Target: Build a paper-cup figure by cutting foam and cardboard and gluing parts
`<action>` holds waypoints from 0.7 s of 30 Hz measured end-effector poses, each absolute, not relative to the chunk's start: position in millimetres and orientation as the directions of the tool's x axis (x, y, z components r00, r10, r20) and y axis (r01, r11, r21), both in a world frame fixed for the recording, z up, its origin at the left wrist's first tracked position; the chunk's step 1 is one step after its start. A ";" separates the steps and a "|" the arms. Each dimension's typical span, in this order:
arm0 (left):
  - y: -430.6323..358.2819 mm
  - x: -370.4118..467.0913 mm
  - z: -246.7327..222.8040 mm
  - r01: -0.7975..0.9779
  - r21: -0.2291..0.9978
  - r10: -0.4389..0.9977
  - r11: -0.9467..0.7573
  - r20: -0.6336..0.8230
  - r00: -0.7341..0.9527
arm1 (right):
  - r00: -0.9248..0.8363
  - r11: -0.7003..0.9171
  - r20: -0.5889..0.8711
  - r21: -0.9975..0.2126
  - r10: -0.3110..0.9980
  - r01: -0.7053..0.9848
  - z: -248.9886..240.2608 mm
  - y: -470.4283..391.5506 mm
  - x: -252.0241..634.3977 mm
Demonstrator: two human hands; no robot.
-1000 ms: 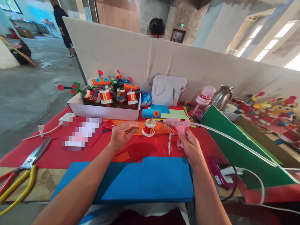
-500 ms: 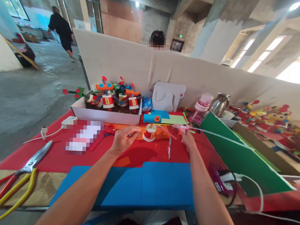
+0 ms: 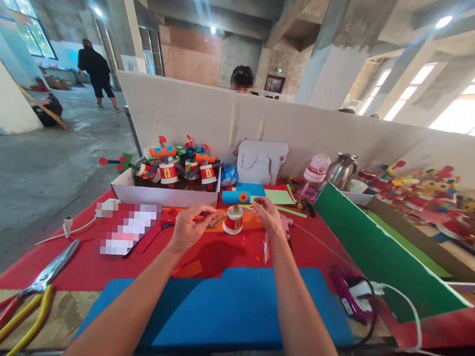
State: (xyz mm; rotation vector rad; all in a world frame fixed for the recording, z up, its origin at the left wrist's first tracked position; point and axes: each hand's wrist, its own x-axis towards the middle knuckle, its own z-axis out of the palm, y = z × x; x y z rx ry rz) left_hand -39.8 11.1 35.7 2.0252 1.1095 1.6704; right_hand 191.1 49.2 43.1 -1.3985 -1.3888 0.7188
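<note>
My left hand [image 3: 192, 226] pinches a striped coiled paper spring [image 3: 219, 221] beside a small red-and-white paper cup [image 3: 233, 220]. The cup stands upside down on the table. A blue paper tube [image 3: 231, 197] with an orange round eye sits above it on another short coil. My right hand [image 3: 268, 215] is just right of the tube, its fingertips drawn together; what they hold, if anything, is too small to make out. Behind the right wrist lies a pink glue gun [image 3: 286, 225], partly hidden.
A white box [image 3: 166, 196] of similar cup figures stands back left. Large scissors [image 3: 44, 280] lie front left, red-handled scissors [image 3: 168, 219] near the left hand. Blue card [image 3: 216, 313] covers the front edge. A green panel [image 3: 376, 242] and a purple power device [image 3: 348, 293] are right.
My right hand has let go of the glue gun and moved left toward the blue tube. My left hand stays at the spring. The view has tilted up slightly.
</note>
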 end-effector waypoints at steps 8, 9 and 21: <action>41.0 -32.4 76.8 0.390 0.762 0.841 -0.518 0.537 0.067 | 0.033 0.159 0.163 -0.982 0.986 0.099 43.2 59.9 167.6; 44.4 -32.1 80.8 0.396 0.773 0.855 -0.495 0.514 0.066 | 0.048 0.165 0.171 -0.980 0.984 0.107 41.2 60.1 168.8; 59.7 -36.8 96.7 0.421 0.872 0.968 -0.249 0.241 0.074 | -0.053 0.180 0.182 -0.983 0.982 -0.042 30.8 60.9 159.3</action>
